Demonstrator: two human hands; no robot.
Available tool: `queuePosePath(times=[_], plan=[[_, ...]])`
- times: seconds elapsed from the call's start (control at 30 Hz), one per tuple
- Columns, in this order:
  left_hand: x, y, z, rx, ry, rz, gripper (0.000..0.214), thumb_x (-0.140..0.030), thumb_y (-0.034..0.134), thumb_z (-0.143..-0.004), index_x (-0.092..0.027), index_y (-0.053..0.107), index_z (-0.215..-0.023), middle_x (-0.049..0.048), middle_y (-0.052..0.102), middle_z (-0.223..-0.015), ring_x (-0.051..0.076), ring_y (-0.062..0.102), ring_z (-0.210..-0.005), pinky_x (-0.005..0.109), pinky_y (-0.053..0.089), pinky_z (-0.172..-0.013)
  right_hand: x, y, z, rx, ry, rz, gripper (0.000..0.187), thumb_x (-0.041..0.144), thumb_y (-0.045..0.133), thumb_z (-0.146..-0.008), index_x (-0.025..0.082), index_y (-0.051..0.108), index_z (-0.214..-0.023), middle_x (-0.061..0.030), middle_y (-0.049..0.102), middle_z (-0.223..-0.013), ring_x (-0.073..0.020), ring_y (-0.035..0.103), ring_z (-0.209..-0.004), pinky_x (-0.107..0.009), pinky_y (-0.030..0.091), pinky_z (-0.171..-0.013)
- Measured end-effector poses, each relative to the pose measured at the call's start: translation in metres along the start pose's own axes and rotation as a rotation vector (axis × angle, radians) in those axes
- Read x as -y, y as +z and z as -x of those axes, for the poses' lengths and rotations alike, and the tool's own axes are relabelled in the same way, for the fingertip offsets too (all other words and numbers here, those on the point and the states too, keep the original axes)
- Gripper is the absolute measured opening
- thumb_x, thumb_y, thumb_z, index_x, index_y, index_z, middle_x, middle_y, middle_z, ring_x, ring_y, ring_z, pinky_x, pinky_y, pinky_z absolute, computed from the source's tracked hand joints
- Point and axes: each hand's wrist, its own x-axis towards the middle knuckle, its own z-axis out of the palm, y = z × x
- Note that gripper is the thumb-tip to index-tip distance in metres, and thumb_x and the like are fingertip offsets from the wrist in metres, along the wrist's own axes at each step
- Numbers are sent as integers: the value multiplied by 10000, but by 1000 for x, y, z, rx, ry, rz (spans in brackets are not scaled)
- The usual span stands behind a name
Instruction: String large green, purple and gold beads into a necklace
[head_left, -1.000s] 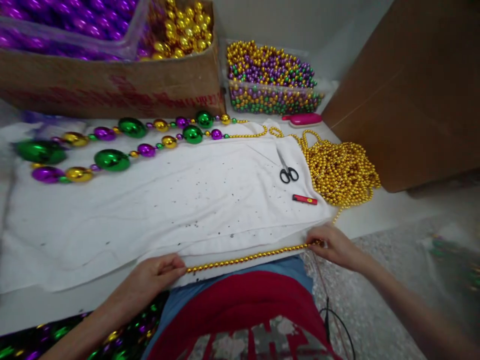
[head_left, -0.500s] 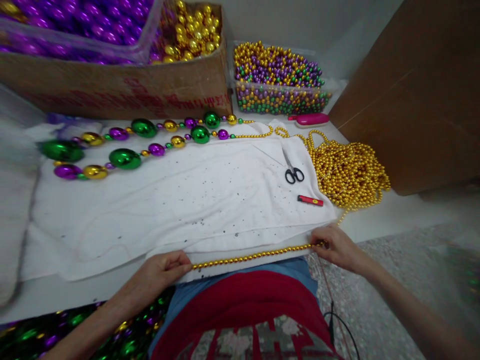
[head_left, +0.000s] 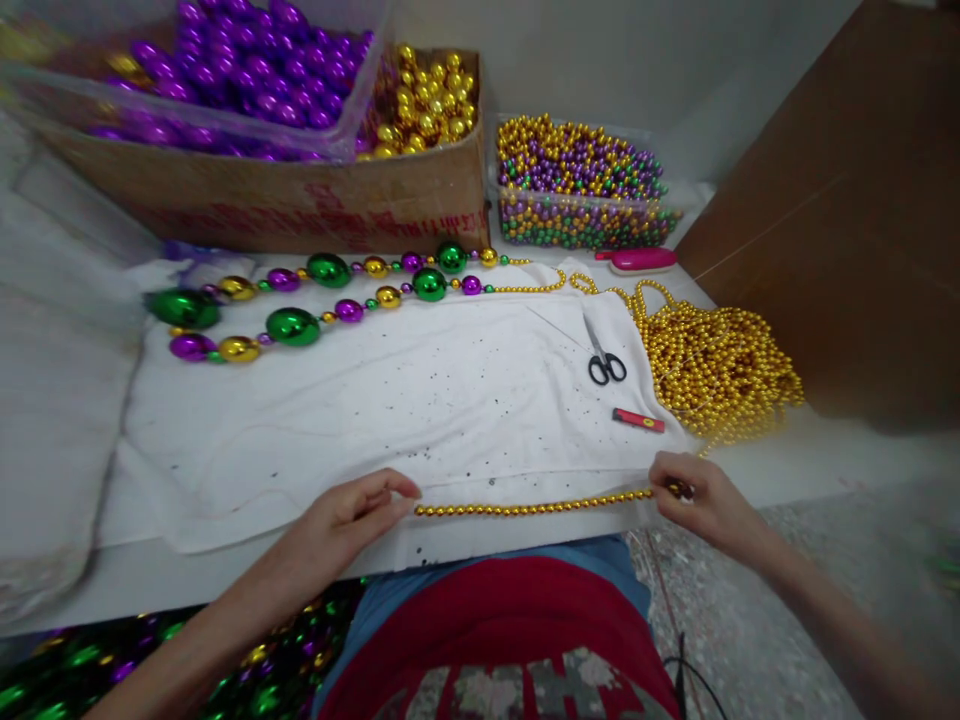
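A thin strand of small gold beads (head_left: 525, 508) lies stretched along the near edge of a white cloth (head_left: 390, 400). My left hand (head_left: 352, 515) pinches its left end. My right hand (head_left: 694, 500) pinches the strand at the cloth's right corner, where it runs up to a heap of gold bead string (head_left: 720, 365). A long necklace of large green, purple and gold balls (head_left: 300, 300) lies across the far side of the cloth.
Black-handled scissors (head_left: 604, 360) and a small red lighter (head_left: 637, 420) lie on the cloth's right part. Behind stand a cardboard box (head_left: 300, 200) of purple and gold balls, a clear tub of mixed beads (head_left: 577, 190) and a pink object (head_left: 637, 260). A brown board (head_left: 847, 220) leans at right.
The view has shifted, so everything sits further right and lower. Both hands keep their pinch on the gold strand, which now lies straighter and fully on the cloth's edge.
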Motion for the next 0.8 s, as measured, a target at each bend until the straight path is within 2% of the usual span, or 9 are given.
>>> queuePosePath(times=[0.07,0.13,0.23,0.33,0.43,0.5,0.57,0.67,0.8], plan=[[-19,-3,-3,30,50,71,360,-514,565,-722,-196,630,-877,-11,511,-636,126,424,-601,228,304,-528,5,-14,-7,5,2,-87,88,176,474,-762,187,522,-689,10,515,-636,-137,484,-604,-242,358,-554],[-37,-3,-9,124,65,194,325,-448,554,-758,-189,629,-938,-21,493,-625,86,326,-510,219,209,-464,9,-27,-17,12,2,-211,96,217,495,-784,180,550,-714,0,534,-668,-141,494,-632,-244,374,-567],[-64,9,-27,266,110,402,298,-365,561,-774,-166,629,-985,1,562,-725,51,215,-470,230,104,-440,17,-43,-34,3,2,-336,155,292,524,-813,173,562,-720,-7,531,-690,-145,487,-667,-250,379,-591],[-98,37,-49,342,204,548,287,-303,572,-764,-135,629,-990,48,639,-871,37,179,-461,239,73,-440,28,-54,-49,43,-11,-360,217,359,528,-838,170,561,-737,-3,514,-687,-138,468,-655,-236,358,-550],[-136,72,-67,375,306,583,314,-246,571,-748,-123,638,-1029,77,662,-999,28,211,-457,235,100,-442,40,-64,-58,66,-54,-297,235,375,501,-875,168,566,-785,-4,519,-703,-132,464,-650,-232,351,-541],[-160,91,-75,429,372,561,309,-220,578,-728,-122,661,-1009,54,666,-923,26,245,-457,226,159,-454,48,-72,-60,39,-89,-231,235,365,479,-895,169,570,-802,-8,536,-722,-133,477,-661,-234,358,-558],[-177,102,-80,506,416,526,267,-235,596,-725,-115,678,-948,27,646,-793,34,314,-474,217,234,-485,53,-80,-59,-14,-108,-169,229,349,464,-904,173,572,-805,-8,550,-725,-129,483,-653,-232,355,-556],[-186,103,-87,573,495,399,241,-320,627,-739,-116,678,-858,13,611,-710,77,457,-572,214,326,-547,57,-89,-55,-82,-123,-93,183,304,475,-888,178,567,-792,-1,562,-708,-120,484,-628,-224,346,-535],[-173,81,-97,535,579,73,179,-308,642,-727,-137,685,-762,2,600,-661,113,506,-625,220,365,-568,49,-97,-48,-132,-132,45,114,243,513,-835,183,560,-750,3,572,-688,-126,503,-630,-230,356,-551]])
